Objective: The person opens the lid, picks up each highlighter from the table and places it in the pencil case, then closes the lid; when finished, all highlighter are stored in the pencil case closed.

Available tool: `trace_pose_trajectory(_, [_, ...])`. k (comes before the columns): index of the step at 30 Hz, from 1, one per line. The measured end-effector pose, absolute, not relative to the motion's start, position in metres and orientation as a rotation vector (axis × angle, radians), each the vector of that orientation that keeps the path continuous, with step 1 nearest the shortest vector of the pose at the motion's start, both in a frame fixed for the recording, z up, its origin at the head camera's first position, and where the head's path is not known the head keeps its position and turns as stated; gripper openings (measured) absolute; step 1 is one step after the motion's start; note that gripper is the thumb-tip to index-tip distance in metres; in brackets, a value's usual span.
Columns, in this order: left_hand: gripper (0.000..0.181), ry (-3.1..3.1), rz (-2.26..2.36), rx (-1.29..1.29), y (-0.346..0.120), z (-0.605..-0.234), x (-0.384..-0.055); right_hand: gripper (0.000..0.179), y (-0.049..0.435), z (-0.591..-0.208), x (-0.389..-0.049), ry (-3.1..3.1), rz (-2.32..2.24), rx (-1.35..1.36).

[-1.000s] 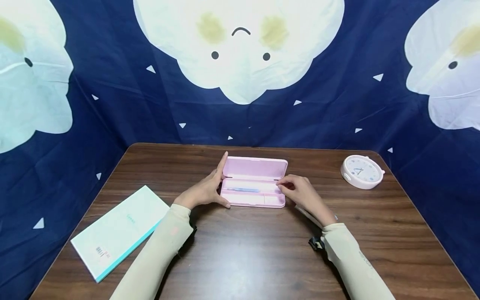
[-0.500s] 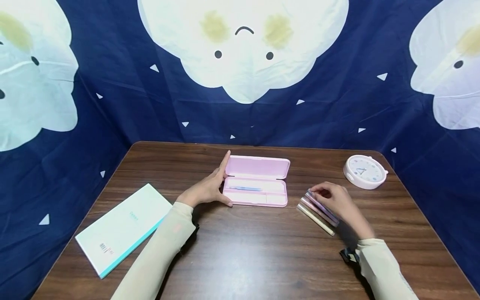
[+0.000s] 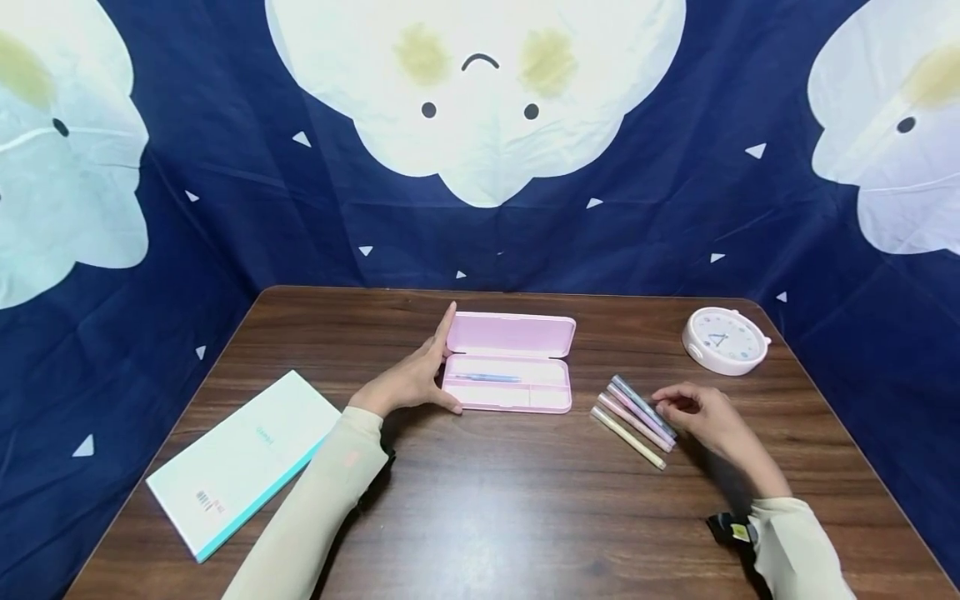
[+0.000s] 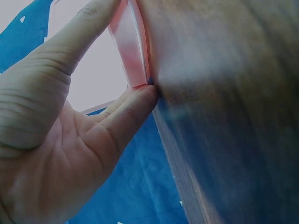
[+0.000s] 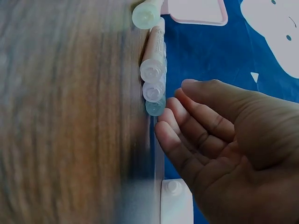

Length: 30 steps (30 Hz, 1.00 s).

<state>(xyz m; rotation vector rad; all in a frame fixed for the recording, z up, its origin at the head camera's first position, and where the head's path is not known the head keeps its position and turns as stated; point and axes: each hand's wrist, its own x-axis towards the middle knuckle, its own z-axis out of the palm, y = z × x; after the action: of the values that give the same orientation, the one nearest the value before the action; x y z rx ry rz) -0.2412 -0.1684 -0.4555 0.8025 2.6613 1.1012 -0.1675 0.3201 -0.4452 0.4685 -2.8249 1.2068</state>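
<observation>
A pink pencil case (image 3: 480, 397) lies with its lid raised at the back of the table, a thin blue pen (image 3: 491, 378) inside. My left hand (image 3: 405, 382) holds the case's left end, thumb at the front edge and fingers at the lid side. To the right, several slim capped pens lie side by side on the table: yellow (image 3: 628, 437), pink (image 3: 633, 422), purple (image 3: 643, 412) and grey-blue (image 3: 633, 395). Just right of them my right hand (image 3: 708, 417) hovers with loosely bent fingers and nothing in its grasp; in the right wrist view its fingertips (image 5: 168, 133) are near the pen ends.
A white round clock (image 3: 726, 340) sits at the back right. On the left, partly behind the left forearm, lies a white and turquoise box (image 3: 243, 462). A blue cloth with cloud prints (image 3: 525, 242) hangs behind the wooden table (image 3: 495, 500).
My right hand has moved from the pencil case's right end to the pens, then a little further right, off them. The grey-blue pen now shows beside the others. The left hand keeps its place.
</observation>
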Motion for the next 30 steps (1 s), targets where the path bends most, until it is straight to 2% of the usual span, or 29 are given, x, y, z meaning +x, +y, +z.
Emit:
trace_pose_trajectory(6, [0.165,2.66,1.086,0.765,-0.164,-0.435,-0.227,0.013,0.32,-0.444,-0.168,-2.863,1.23,0.466])
trace_pose_trajectory(30, [0.16,2.641,1.073,0.72,-0.162,-0.428,-0.223,0.014,0.32,-0.447,-0.168,-2.908,1.245,0.446])
